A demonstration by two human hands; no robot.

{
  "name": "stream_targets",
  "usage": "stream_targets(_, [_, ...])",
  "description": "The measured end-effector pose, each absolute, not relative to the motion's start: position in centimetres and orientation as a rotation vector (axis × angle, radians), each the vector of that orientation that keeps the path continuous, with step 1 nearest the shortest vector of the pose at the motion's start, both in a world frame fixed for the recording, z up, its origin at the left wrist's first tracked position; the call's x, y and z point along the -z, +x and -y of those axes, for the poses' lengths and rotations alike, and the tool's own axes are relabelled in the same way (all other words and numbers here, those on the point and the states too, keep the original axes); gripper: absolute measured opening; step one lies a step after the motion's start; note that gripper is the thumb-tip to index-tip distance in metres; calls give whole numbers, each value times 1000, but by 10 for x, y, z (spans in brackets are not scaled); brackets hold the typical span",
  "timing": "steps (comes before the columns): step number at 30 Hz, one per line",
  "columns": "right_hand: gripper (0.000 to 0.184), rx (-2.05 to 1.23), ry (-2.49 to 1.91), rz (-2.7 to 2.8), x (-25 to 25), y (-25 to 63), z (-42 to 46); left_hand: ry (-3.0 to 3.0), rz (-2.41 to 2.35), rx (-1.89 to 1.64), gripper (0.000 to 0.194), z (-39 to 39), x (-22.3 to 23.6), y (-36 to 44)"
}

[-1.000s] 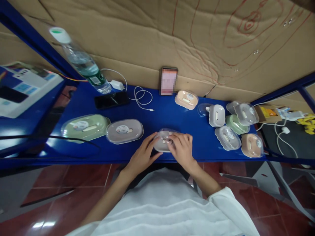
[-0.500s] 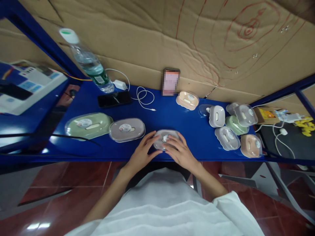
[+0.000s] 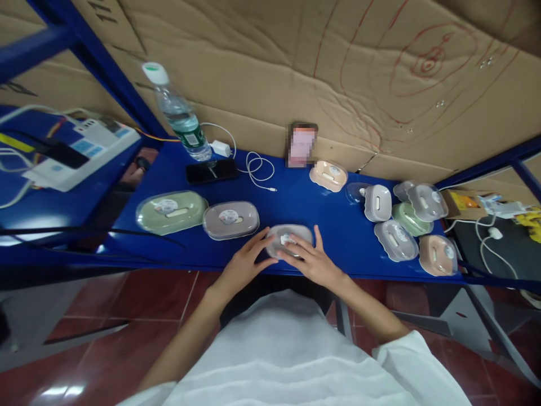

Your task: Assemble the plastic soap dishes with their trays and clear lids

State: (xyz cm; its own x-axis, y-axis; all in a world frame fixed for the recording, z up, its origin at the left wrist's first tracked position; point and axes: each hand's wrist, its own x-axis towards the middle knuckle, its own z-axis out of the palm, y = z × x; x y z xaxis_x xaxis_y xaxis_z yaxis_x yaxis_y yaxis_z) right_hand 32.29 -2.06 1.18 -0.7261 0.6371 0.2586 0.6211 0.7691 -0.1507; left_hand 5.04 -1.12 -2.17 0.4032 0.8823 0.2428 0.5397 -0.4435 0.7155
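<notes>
A small grey-purple lidded box (image 3: 305,232) with a clear lid lies at the table's front edge, before my body. My left hand (image 3: 245,265) grips its left end, thumb at the near side and fingers at the far side. Over the lid, my right hand (image 3: 315,262) is spread, its fingertips on a white label (image 3: 287,239), with one finger raised off at the right. To the left sit a longer grey-purple box (image 3: 230,228) and a green box (image 3: 190,211), both with clear lids and round labels.
Several small lidded boxes, one peach (image 3: 435,254), cluster at the right; another peach box (image 3: 327,179) lies farther back by a propped phone (image 3: 301,144). A water bottle (image 3: 183,124), a black phone (image 3: 211,171) and a white cable (image 3: 253,169) stand back left, before a cardboard wall (image 3: 253,62).
My right hand's fingers have spread, one finger lifting away from the box's right end. My left hand keeps its grip. The camera view has turned slightly left.
</notes>
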Motion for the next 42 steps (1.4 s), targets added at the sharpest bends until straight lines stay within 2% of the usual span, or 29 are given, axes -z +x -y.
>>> stream_targets(11, [40, -23, -1249, 2487, -6, 343, -9, 2175, -1312, -857, 59, 14, 24, 60])
stream_targets(14, [44, -13, -1358, 2492, -14, 342, -39, 2221, -1330, -910, 52, 14, 22, 62])
stream_targets(19, [63, 47, -1500, 2511, -35, 348, -74, 2270, -1366, -958, 40, 14, 22, 64])
stream_targets(25, [77, 309, -2267, 1670, -38, 455, -76, 2322, -1360, -1029, 25, 11, 25, 65])
stream_targets(26, [77, 286, -2340, 1593, -38, 471, -76, 2333, -1360, -1023, 24, 10, 26, 66])
stream_targets(28, [66, 210, -2401, 1557, -39, 492, -75, 2361, -1359, -1007, 22, 8, 27, 66])
stream_targets(31, [50, 155, -2372, 1597, -40, 490, -69, 2387, -1352, -1000, 20, 6, 28, 65])
stream_targets(37, [42, 29, -1972, 1766, -22, 407, 12, 2242, -1290, -1036, 23, 15, 12, 68])
stream_targets(42, [43, -318, -1604, 1945, -23, 352, 73, 2292, -1085, -925, 43, 23, -10, 95])
